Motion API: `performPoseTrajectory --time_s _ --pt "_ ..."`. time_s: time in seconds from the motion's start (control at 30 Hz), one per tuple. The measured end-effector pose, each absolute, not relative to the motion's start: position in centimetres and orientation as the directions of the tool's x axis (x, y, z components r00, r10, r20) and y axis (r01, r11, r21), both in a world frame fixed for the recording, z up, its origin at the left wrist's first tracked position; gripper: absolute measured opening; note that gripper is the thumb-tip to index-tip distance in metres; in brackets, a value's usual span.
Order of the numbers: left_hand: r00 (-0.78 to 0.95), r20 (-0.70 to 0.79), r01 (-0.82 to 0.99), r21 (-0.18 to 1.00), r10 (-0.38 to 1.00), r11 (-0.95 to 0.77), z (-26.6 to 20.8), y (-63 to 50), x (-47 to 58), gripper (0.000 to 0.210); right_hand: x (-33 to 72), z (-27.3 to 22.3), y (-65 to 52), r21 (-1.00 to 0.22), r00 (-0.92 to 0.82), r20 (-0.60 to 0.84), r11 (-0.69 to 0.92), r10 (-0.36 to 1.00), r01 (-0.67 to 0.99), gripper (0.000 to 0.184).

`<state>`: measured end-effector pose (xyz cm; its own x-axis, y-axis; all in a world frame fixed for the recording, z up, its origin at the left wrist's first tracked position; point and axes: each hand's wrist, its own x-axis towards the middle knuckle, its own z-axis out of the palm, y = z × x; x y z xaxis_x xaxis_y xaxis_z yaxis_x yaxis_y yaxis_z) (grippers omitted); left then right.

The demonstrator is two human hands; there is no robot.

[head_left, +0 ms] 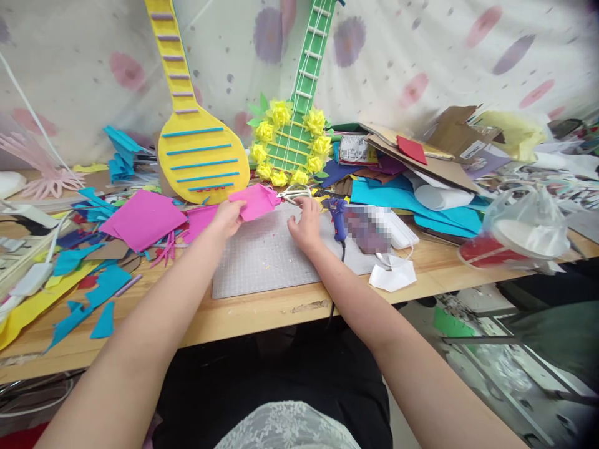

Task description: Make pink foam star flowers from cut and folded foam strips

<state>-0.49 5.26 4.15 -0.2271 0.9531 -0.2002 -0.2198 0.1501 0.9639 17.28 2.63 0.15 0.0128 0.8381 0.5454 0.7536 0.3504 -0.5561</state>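
We find the left hand pinching pink paper, presumably to steady it; the right hand is at scissors by the far edge of the mat, grip undetermined.

Craft workshop: glue gun, gridded mat, pink sheet, blue scraps, yellow guitar-shaped piece

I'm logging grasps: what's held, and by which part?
The left grip holds the pink sheet by its left edge. Whether the right grip holds the scissors cannot be told.

White floral lace meets plain black lower clothing.
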Motion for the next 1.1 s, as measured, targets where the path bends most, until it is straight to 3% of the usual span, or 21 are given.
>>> performPoseTrajectory --time_s 0.13,0.27,0.37,0.5,0.6,0.7,0.8,1.1 --pt "-0.229 -0.271 -0.323 0.927 0.935 0.190 2.7 4.3 2.2 0.015 16.3 0.3 1.8 -0.322 -0.332 0.537 0.552 0.775 0.769 0.044" --pt "-0.201 -0.272 -0.340 0.920 0.941 0.194 1.8 3.9 3.6 0.012 15.6 0.2 1.7 -0.271 -0.417 0.454 0.568 0.788 0.777 0.028" --pt "-0.194 -0.227 -0.235 0.955 0.954 0.180 1.0 4.3 2.7 0.007 15.8 0.1 2.1 -0.290 -0.424 0.431 0.567 0.797 0.771 0.020" --pt "-0.332 0.023 0.186 0.982 0.943 0.042 -0.1 4.3 -0.1 0.016 16.5 -0.4 2.9 -0.384 -0.430 0.384 0.565 0.817 0.730 0.018" --pt "-0.211 0.301 0.512 0.845 0.930 -0.157 -0.7 3.0 -1.4 0.021 16.7 -0.9 3.4 -0.470 -0.433 0.370 0.568 0.822 0.676 0.015" --pt "0.002 0.409 0.735 0.618 0.913 -0.279 -0.9 1.5 -1.4 0.014 16.9 -1.1 3.5 -0.535 -0.436 0.376 0.575 0.818 0.619 0.008" --pt "0.081 0.400 0.815 0.500 0.913 -0.292 -0.8 0.9 -1.2 0.007 17.1 -1.0 3.4 -0.578 -0.419 0.350 0.545 0.838 0.608 0.003" --pt "0.093 0.349 0.863 0.438 0.933 -0.250 -0.9 1.4 -0.3 0.008 16.4 -1.4 3.8 -0.572 -0.337 0.283 0.440 0.898 0.692 0.016"
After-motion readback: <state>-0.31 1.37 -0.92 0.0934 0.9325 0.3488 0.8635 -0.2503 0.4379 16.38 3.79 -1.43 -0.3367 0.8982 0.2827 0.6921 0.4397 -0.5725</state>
